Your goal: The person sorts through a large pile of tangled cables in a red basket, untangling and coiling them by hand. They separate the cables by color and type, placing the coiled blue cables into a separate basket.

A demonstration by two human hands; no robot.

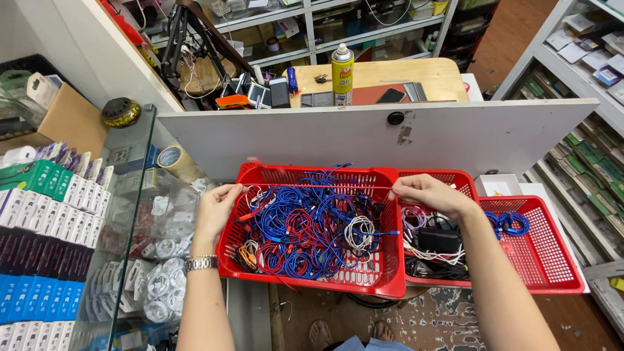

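Stretching thin red cable (318,186) taut | left hand (214,211) grip pinching one end | right hand (426,193) pinching other

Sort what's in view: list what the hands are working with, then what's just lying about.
In hand: left hand and right hand, each with a grip on the stretched red cable; cable-filled red basket.

Lying about: spray can, phone, tape roll, boxed stock.

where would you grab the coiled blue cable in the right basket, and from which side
Take the coiled blue cable by its bundled middle, coming straight down from above. It lies flat and alone at the back of the right red basket, clear of the tangle in the neighbouring baskets, and the basket walls block a sideways approach. Pinching across the whole loop should keep it coiled.
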